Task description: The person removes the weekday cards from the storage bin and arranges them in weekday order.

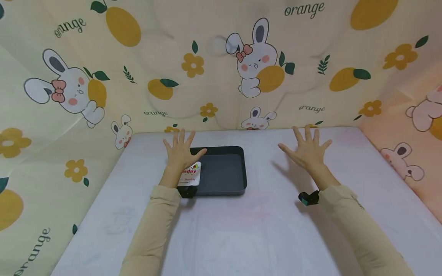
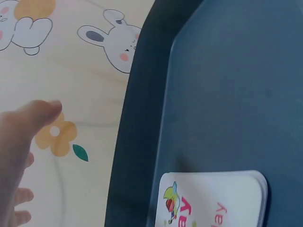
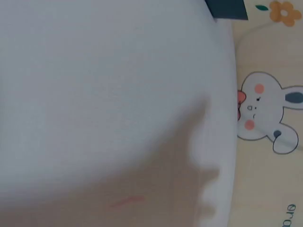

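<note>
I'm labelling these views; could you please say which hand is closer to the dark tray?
The left hand, which overlaps the tray in the head view; the right hand is clear of it.

Tabletop booth (image 1: 228,234) (bunny-print cloth walls (image 1: 221,76)).

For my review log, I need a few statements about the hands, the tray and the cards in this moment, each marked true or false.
1. The left hand has its fingers spread. True.
2. The right hand grips the tray. False: it is apart from the tray and holds nothing.
3. The card stack shows "Monday" on top. True.
4. The card stack lies outside the tray. False: it lies inside.
5. The tray is dark and rectangular. True.
</note>
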`<state>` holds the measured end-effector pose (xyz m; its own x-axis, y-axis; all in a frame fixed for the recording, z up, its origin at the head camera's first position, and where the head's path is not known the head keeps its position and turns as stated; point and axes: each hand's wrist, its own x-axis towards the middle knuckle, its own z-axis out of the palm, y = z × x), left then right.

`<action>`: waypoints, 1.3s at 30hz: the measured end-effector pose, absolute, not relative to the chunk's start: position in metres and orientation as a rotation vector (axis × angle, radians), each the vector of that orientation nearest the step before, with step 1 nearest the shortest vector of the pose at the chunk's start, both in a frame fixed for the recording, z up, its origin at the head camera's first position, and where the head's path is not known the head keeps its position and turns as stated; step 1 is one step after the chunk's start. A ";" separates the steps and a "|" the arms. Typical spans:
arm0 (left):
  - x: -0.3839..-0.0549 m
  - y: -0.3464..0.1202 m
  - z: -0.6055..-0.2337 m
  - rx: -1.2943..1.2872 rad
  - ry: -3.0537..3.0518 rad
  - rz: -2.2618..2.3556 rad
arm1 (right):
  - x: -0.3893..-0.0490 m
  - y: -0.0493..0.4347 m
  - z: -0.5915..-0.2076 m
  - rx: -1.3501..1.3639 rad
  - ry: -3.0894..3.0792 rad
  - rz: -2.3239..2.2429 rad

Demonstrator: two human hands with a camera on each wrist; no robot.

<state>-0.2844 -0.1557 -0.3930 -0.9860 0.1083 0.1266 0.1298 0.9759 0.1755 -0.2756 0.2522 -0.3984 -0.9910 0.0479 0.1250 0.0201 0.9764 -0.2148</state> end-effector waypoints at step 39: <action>-0.246 -0.271 -0.437 -0.159 -2.668 -1.624 | -0.228 0.135 -0.402 0.210 -2.687 1.914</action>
<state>-0.2459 -0.2708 -0.4367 -0.9947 0.0792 0.0648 0.0939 0.4556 0.8852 -0.2280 0.1345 -0.4015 -0.9786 -0.1970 -0.0593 -0.0083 0.3260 -0.9453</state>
